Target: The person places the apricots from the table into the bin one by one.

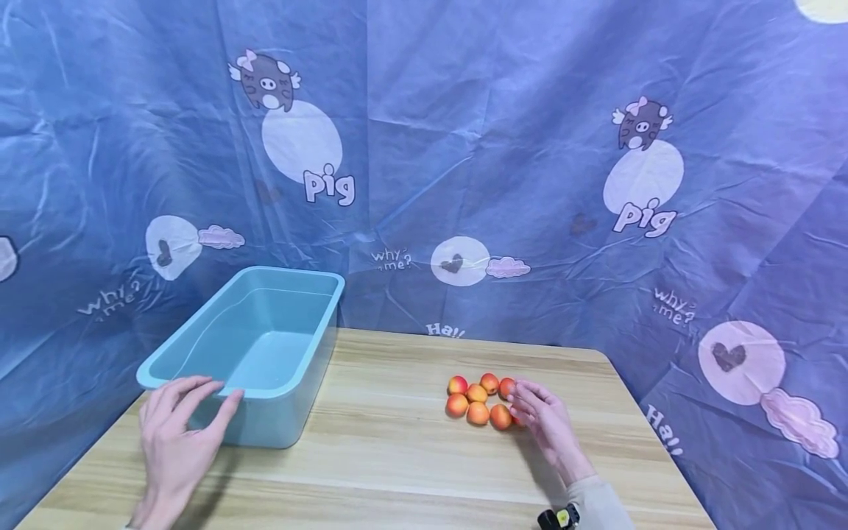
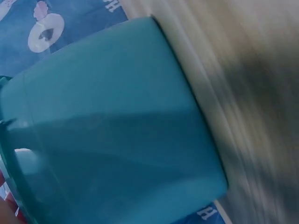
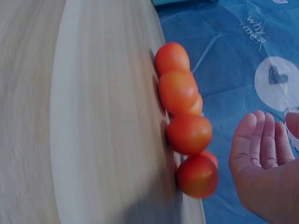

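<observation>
A light-blue plastic bin (image 1: 301,390) stands on the left of the table. My left hand (image 1: 175,430) is at its near rim, fingers loosely bent and thumb spread apart. The left wrist view shows the bin's outer wall (image 2: 112,116) up close, with a bit of the fingers at the lower left edge. Several small orange-red fruits, like apricots (image 1: 478,413), lie in a cluster on the right. Over the cluster's right end is my right hand (image 1: 546,423), fingers relaxed and holding nothing; it hides part of the rightmost fruits. In the right wrist view, its palm (image 3: 268,182) shows beside the fruits (image 3: 189,134).
The wood-grain table (image 1: 371,456) carries both the bin and the fruits. Behind it and along its sides hangs a blue printed cloth (image 1: 411,184). A small black device (image 1: 559,517) sits at my right wrist by the pale sleeve (image 1: 596,504).
</observation>
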